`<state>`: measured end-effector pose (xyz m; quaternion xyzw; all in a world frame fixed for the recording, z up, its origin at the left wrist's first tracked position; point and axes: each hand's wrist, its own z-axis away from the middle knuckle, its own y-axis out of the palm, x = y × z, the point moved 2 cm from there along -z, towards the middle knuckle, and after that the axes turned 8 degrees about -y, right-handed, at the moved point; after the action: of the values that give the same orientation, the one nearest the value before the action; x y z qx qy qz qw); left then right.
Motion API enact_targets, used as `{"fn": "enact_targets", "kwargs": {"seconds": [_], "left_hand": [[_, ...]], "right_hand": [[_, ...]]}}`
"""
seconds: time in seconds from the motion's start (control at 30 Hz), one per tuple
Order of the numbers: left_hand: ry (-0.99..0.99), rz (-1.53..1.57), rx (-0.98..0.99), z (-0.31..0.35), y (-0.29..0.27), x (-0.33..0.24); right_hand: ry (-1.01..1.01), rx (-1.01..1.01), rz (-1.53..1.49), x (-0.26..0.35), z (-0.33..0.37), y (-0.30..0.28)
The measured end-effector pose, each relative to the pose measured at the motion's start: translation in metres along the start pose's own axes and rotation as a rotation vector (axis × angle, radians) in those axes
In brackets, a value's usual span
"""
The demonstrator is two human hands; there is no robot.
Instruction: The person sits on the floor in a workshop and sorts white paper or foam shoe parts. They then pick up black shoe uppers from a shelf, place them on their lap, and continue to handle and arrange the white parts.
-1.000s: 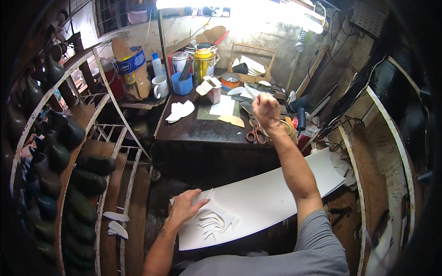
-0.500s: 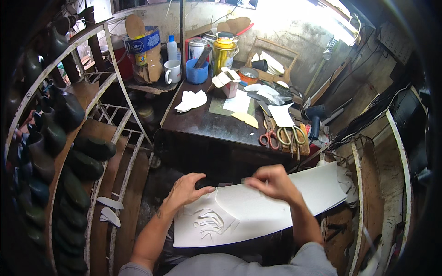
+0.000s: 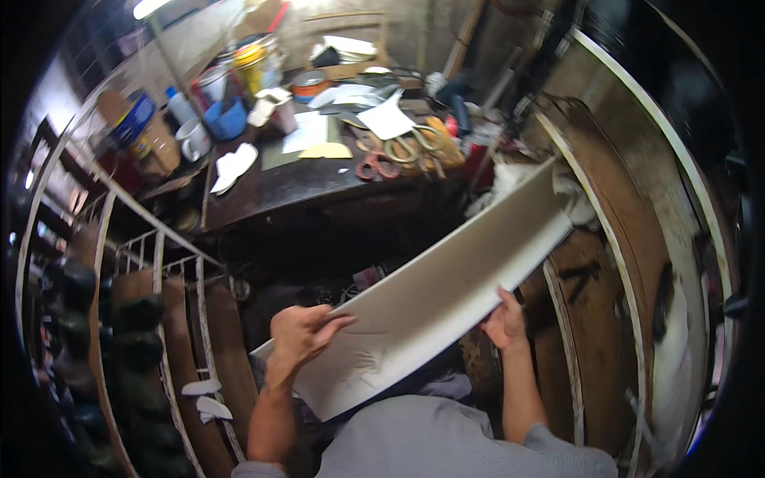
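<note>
Our left hand [image 3: 299, 333] has its fingers curled closed over the far edge of a white sheet [image 3: 438, 291], near its left end, with the thumb lying on the upper face. Our right hand [image 3: 504, 320] pinches the near edge around the middle of the sheet, thumb on top; its other fingers are partly hidden underneath. Between the two hands the long sheet bows, slanting up to the right in front of our grey shirt [image 3: 414, 438]. Near its left end we see a small patch of creased lines [image 3: 366, 362], too blurred to make out.

Beyond the sheet stands the dark surface [image 3: 263, 190]. Close to its front edge, toward the right corner, we have red-handled scissors [image 3: 377, 166], with a white cut piece [image 3: 388, 118] behind them. A yellow piece [image 3: 325, 150] lies near the middle of the front edge, and white pieces [image 3: 235, 167] lie by the left edge. Farther back, a blue cup [image 3: 225, 119] stands near the back left corner, beside a small open box [image 3: 275, 111]. On our left, a rack holds dark rounded forms [image 3: 139, 342].
</note>
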<state>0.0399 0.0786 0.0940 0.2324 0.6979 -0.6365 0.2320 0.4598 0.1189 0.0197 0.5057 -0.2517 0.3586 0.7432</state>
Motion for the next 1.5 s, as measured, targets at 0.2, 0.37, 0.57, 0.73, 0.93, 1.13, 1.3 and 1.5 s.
{"fn": "enact_targets", "kwargs": {"seconds": [0.2,0.37,0.57,0.73,0.93,1.13,1.3,1.5], "left_hand": [[-0.188,0.18,-0.18,0.06,-0.085,0.024],[0.064,0.042,-0.483,0.1,-0.124,0.049],[0.248,0.049,-0.744,0.098,-0.121,0.05],[0.512,0.123,-0.866,0.074,-0.115,0.014],[0.336,-0.083,-0.465,0.029,-0.121,-0.047],[0.212,-0.357,-0.261,-0.013,-0.098,-0.064],[0.147,-0.33,-0.183,-0.013,-0.099,-0.08],[0.439,-0.228,-0.366,0.031,-0.124,-0.128]], "right_hand": [[-0.073,0.341,0.301,-0.002,0.036,0.058],[-0.06,0.444,0.272,-0.03,0.067,0.116],[-0.414,0.581,0.537,-0.04,0.081,0.074],[-0.212,0.459,-0.015,-0.113,0.096,0.026],[0.438,0.371,-0.285,-0.138,0.162,0.012],[0.565,0.165,-0.311,-0.121,0.16,0.027],[0.543,0.133,-0.273,-0.13,0.14,0.033],[0.445,-0.136,-0.322,-0.125,0.109,0.0]]}}
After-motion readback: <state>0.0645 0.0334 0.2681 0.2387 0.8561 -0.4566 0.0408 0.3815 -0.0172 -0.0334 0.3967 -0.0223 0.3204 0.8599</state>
